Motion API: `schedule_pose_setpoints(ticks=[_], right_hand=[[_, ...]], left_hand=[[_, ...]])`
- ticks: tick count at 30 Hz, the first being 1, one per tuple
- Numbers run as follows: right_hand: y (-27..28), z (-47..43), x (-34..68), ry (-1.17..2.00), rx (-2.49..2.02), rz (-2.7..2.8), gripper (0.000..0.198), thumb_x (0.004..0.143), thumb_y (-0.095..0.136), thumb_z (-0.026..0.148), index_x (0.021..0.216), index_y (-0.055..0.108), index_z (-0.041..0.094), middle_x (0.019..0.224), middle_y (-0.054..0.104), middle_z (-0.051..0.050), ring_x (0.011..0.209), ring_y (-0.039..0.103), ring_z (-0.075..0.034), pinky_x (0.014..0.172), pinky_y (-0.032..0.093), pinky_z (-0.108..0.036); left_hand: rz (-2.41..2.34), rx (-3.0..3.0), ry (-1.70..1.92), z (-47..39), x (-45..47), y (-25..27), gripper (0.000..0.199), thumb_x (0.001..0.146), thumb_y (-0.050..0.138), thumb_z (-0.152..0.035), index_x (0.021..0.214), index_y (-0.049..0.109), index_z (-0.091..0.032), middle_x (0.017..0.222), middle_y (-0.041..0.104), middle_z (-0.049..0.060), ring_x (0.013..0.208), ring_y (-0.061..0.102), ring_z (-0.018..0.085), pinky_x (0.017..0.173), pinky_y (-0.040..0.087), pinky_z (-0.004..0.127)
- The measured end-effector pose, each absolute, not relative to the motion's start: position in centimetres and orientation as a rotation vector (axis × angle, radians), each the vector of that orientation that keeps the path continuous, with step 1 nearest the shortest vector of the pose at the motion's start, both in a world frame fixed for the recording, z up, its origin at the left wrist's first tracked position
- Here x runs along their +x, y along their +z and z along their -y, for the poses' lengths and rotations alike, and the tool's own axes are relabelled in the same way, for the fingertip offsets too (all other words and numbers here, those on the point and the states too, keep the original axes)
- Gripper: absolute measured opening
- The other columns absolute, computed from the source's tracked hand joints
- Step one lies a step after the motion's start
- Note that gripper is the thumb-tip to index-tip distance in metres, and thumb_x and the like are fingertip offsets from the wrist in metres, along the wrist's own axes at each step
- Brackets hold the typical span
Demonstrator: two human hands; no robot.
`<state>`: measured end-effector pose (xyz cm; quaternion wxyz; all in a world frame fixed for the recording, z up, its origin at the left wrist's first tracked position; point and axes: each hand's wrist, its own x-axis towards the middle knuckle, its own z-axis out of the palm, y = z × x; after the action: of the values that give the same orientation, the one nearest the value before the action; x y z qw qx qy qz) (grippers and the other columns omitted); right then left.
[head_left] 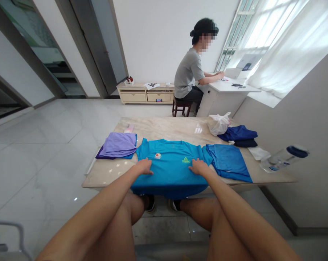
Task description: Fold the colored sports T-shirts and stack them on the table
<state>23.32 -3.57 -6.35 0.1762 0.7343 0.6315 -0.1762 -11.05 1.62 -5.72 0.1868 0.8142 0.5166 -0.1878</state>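
Observation:
A bright blue T-shirt lies spread out on the marble-topped table, its neckline toward the far side. Its lower part hangs over the near edge. It has a small round badge on one side of the chest and a green logo on the other. My left hand rests on the shirt's left side below the sleeve, thumb apart from the fingers. On the opposite side, beside the green logo, my right hand touches the fabric with its thumb spread from the fingers. Neither hand visibly holds anything.
Folded purple clothes lie left of the shirt, a folded blue garment right. Behind that are a white plastic bag and dark blue clothes. A clear water bottle is at far right. A person sits at a white desk.

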Motion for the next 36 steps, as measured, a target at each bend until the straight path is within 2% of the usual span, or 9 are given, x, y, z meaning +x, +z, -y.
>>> schedule_pose_setpoints(ticks=[2,4,10,13,16,20,25,30,36], right_hand=[[-6.6,3.9,22.8,-0.493,2.107,-1.759,0.069,0.107,0.053,0.042,0.167,0.046,0.009,0.173,0.038,-0.031,0.155,0.048,-0.044,0.121,0.043,-0.056],[-6.9,4.3,22.2,-0.488,2.127,-1.761,0.068,0.105,0.055,0.039,0.167,0.049,0.010,0.175,0.035,-0.031,0.156,0.045,-0.046,0.121,0.042,-0.059],[-7.0,4.2,21.3,-0.488,2.130,-1.813,0.066,0.104,0.057,0.043,0.161,0.056,0.009,0.160,0.054,-0.032,0.151,0.051,-0.047,0.118,0.044,-0.061],[-6.9,3.3,21.7,-0.542,2.143,-1.723,0.076,0.106,0.052,0.052,0.170,0.044,0.012,0.172,0.040,-0.030,0.159,0.041,-0.046,0.123,0.038,-0.064],[-7.7,2.1,21.6,-0.638,2.207,-1.611,0.092,0.107,0.045,0.065,0.178,0.023,0.012,0.182,0.013,-0.029,0.168,0.021,-0.046,0.130,0.025,-0.068],[-10.5,-0.5,21.2,-0.587,2.339,-1.594,0.103,0.106,0.036,0.075,0.179,0.007,0.010,0.183,-0.008,-0.026,0.171,0.003,-0.044,0.134,0.011,-0.068],[-14.0,-5.2,22.9,-0.433,2.456,-1.771,0.097,0.106,0.028,0.077,0.180,0.012,0.017,0.186,-0.002,-0.018,0.172,0.000,-0.040,0.135,0.005,-0.064],[-14.2,-9.5,25.0,-0.134,2.482,-1.973,0.086,0.112,0.022,0.068,0.179,0.020,0.015,0.186,0.007,-0.018,0.173,0.003,-0.037,0.137,0.005,-0.056],[-12.5,-12.5,23.8,-0.207,2.510,-1.919,0.080,0.114,0.027,0.059,0.178,0.023,0.011,0.185,0.007,-0.019,0.172,0.004,-0.038,0.137,0.006,-0.056]], left_hand=[[-1.444,2.282,-0.536,-1.2,-10.5,-5.2,0.055,0.091,0.078,-0.055,0.129,0.078,-0.015,0.139,0.075,0.022,0.138,0.066,0.044,0.113,0.055,0.047],[-1.466,2.275,-0.518,-0.6,-10.1,-4.8,0.053,0.097,0.071,-0.058,0.123,0.080,-0.014,0.130,0.078,0.023,0.126,0.072,0.044,0.106,0.058,0.047],[-1.602,2.273,-0.451,-0.2,-11.2,-4.9,0.060,0.100,0.065,-0.049,0.147,0.069,-0.012,0.161,0.057,0.027,0.150,0.054,0.045,0.118,0.049,0.049],[-1.662,2.237,-0.450,0.2,-12.3,-6.0,0.077,0.105,0.055,-0.051,0.166,0.047,-0.006,0.176,0.034,0.030,0.164,0.035,0.045,0.129,0.036,0.055],[-1.811,2.206,-0.325,0.8,-12.1,-8.3,0.086,0.110,0.034,-0.058,0.175,0.025,-0.003,0.183,0.013,0.027,0.171,0.014,0.043,0.135,0.022,0.060],[-2.046,2.199,-0.058,-1.2,-10.0,-11.7,0.088,0.110,0.023,-0.061,0.175,0.025,-0.002,0.183,0.016,0.025,0.172,0.013,0.040,0.138,0.012,0.059],[-1.992,2.367,0.046,-8.9,-8.6,-13.4,0.087,0.110,0.028,-0.060,0.173,0.030,0.000,0.182,0.023,0.024,0.171,0.019,0.037,0.140,0.011,0.052],[-2.065,2.325,0.137,-15.1,-8.2,-13.8,0.087,0.110,0.027,-0.060,0.174,0.029,-0.001,0.182,0.022,0.024,0.170,0.020,0.041,0.138,0.015,0.059],[-2.057,2.267,0.089,-16.8,-7.0,-12.0,0.084,0.111,0.032,-0.055,0.174,0.027,0.000,0.182,0.020,0.026,0.171,0.017,0.042,0.137,0.009,0.066]])
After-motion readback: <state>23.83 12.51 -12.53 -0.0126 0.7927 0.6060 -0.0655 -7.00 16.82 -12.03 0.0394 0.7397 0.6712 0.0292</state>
